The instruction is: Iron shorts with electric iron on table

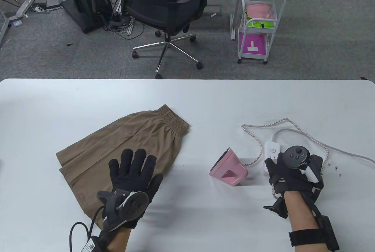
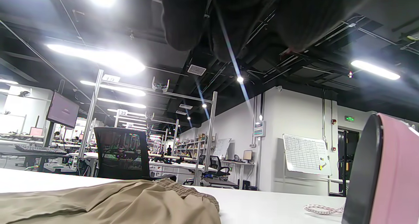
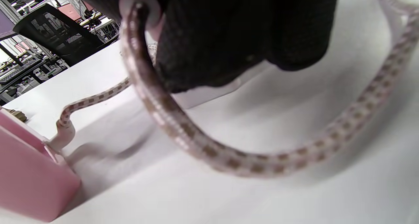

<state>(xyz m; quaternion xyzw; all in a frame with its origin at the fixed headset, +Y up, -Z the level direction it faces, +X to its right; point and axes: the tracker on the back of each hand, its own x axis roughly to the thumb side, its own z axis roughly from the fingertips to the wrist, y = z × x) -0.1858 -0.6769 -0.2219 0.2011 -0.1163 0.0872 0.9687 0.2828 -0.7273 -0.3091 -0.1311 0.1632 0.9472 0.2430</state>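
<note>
Tan shorts (image 1: 123, 146) lie flat on the white table (image 1: 58, 102), waistband toward the far side. My left hand (image 1: 133, 170) rests flat on the shorts' near right part, fingers spread; the left wrist view shows the shorts (image 2: 114, 201) low and the fingers (image 2: 229, 21) at the top. A pink iron (image 1: 230, 170) stands on its heel between the hands, also in the left wrist view (image 2: 386, 175) and the right wrist view (image 3: 29, 181). Its braided cord (image 1: 257, 135) loops to my right hand (image 1: 285, 170), which grips the plug end (image 3: 140, 11) over a white power strip (image 1: 272, 149).
The power strip's white cable (image 1: 345, 151) runs off to the right. Small bits of debris (image 1: 337, 170) lie right of my right hand. Beyond the table's far edge stand a black office chair (image 1: 167, 6) and a white cart (image 1: 257, 26).
</note>
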